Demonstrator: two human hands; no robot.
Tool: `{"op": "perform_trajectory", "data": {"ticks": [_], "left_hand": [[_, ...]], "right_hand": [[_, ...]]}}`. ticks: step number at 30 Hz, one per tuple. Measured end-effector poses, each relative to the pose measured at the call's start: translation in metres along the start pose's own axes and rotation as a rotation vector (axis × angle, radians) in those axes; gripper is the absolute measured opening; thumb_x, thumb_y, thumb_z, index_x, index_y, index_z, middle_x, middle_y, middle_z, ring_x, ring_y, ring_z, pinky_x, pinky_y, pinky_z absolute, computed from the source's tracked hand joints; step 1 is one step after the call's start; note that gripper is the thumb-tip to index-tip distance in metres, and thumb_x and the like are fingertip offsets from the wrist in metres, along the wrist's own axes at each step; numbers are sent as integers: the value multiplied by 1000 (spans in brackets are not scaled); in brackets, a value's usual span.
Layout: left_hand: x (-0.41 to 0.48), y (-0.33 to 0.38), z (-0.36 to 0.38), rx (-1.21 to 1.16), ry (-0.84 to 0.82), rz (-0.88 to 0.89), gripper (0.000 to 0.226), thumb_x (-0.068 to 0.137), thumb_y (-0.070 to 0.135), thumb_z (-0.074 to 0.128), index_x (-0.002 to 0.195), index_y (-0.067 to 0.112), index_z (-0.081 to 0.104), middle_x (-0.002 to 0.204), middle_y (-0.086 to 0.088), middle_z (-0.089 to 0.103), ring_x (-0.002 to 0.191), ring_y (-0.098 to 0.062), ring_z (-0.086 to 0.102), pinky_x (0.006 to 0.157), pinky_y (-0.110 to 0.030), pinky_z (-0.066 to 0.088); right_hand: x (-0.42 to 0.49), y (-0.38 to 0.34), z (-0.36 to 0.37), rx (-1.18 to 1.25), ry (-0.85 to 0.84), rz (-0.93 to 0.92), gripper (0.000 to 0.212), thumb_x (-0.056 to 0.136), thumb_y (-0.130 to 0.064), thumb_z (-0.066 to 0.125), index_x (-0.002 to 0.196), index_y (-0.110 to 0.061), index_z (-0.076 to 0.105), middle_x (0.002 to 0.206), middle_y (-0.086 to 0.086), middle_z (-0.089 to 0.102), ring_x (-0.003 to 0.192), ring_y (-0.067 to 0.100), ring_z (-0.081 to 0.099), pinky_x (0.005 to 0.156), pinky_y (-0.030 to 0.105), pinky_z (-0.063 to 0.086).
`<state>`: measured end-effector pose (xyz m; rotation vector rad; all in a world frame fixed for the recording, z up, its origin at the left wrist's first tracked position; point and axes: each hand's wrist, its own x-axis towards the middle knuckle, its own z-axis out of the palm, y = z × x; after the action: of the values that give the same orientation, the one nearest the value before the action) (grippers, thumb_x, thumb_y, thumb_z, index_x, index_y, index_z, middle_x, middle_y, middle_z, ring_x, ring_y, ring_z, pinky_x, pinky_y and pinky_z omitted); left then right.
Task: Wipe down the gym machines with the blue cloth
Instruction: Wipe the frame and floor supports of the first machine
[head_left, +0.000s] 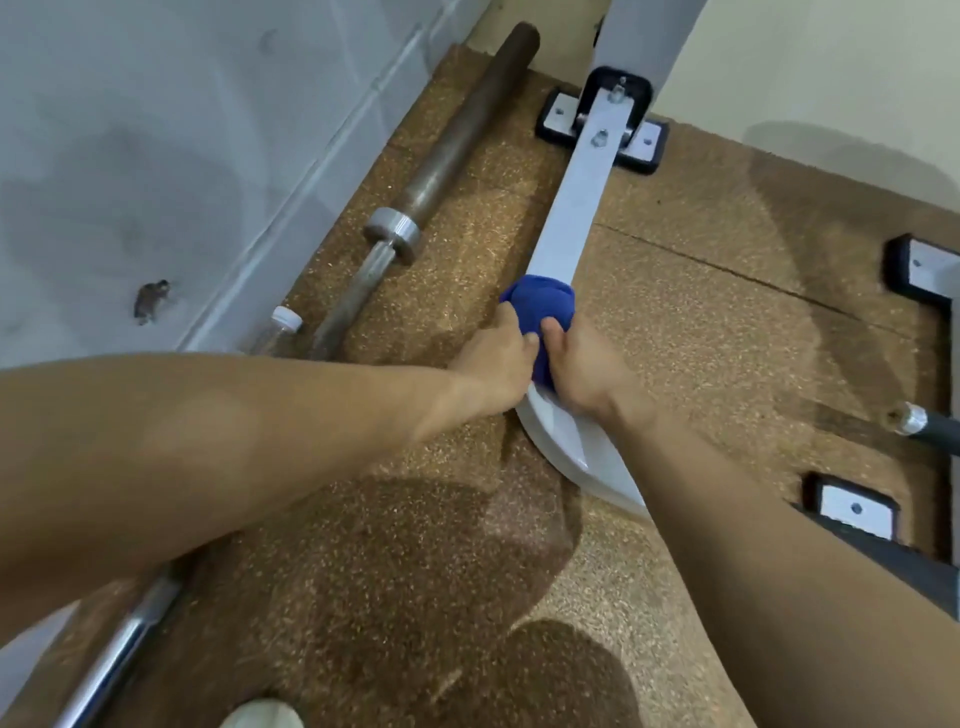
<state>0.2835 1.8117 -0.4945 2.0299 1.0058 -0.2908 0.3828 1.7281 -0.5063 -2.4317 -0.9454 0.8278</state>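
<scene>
A: Where is the blue cloth (540, 306) sitting right now?

B: It is bunched round the white beam (571, 208) of the machine, roughly midway along its slanting run, between the bolted foot bracket (602, 130) by the wall and the curved section (566, 447) nearer the person.

A: And the hands?

B: Both are working it. The left hand (493, 353) is gripping the cloth from the left side, fingers curling over it, and the right hand (582, 369) is clamping it from the right, thumb pressing into the fabric. The two hands are nearly meeting each other.

A: So how far along is the wiping, in your view?

B: I am judging it as partway through one frame member only. The paint is looking equally pale above and below the cloth, so I cannot tell which stretch is already done. The length toward the bracket, the bolts there and the curved section are all lying outside the cloth at this moment.

A: Anything else waiting?

B: Probably plenty. Two more black-edged foot plates (852, 506) are showing at the right, well apart from the hands, and a grey upright (639, 31) is rising behind the bracket. None of them is being touched.

A: And the barbell (441, 156) by the wall?

B: It is lying on the speckled floor (675, 338) beside a clear bottle (283, 322) with a white cap — whether it counts as part of the job, I am not sure.
</scene>
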Motion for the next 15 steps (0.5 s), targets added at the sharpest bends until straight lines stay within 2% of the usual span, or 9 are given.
{"op": "perform_trajectory", "data": {"ticks": [2,4,7,10,12,13,15], "left_hand": [[-40,-15,16,20,-112,4,63,107,38,31,156,6,7,141,-23,51,122,-38,54,99,-42,44],[-61,-19,30,-5,-149,47,69,106,40,32,158,7,1,150,-22,43,130,-37,50,105,-42,41],[-54,-9,36,-117,-32,-6,65,107,40,29,157,3,8,150,-23,42,133,-38,46,107,-41,38],[-21,-5,23,-186,64,-26,53,108,38,26,150,6,29,142,-22,51,128,-39,49,103,-40,38],[-2,-5,9,-191,72,-12,42,108,35,28,136,9,43,130,-20,57,120,-39,54,95,-39,39],[2,-3,5,-192,81,-9,39,108,34,28,131,9,45,127,-19,58,117,-38,55,93,-39,39],[-5,2,8,-225,83,-28,39,108,32,27,137,9,38,130,-19,57,118,-37,55,91,-37,39]], "right_hand": [[-41,11,2,-28,-25,-27,33,107,-36,38,120,-7,47,110,22,65,89,39,60,71,38,40],[-71,20,2,-100,-4,-21,38,106,-39,38,130,-10,43,112,19,67,96,41,63,72,40,41],[-77,15,0,-165,-22,-12,39,107,-41,33,126,-9,43,117,19,65,101,40,62,74,40,40],[-45,-3,3,-24,-9,33,40,107,-41,29,119,-7,46,115,18,62,102,38,61,86,44,46],[-24,-10,7,79,30,34,47,105,-46,27,117,-7,49,108,15,64,97,36,62,85,43,47],[-18,-10,9,102,48,37,48,104,-48,27,116,-8,49,105,15,65,94,35,63,82,42,47],[-25,-4,8,62,34,28,45,105,-47,28,117,-9,48,104,13,64,89,32,60,78,40,45]]}}
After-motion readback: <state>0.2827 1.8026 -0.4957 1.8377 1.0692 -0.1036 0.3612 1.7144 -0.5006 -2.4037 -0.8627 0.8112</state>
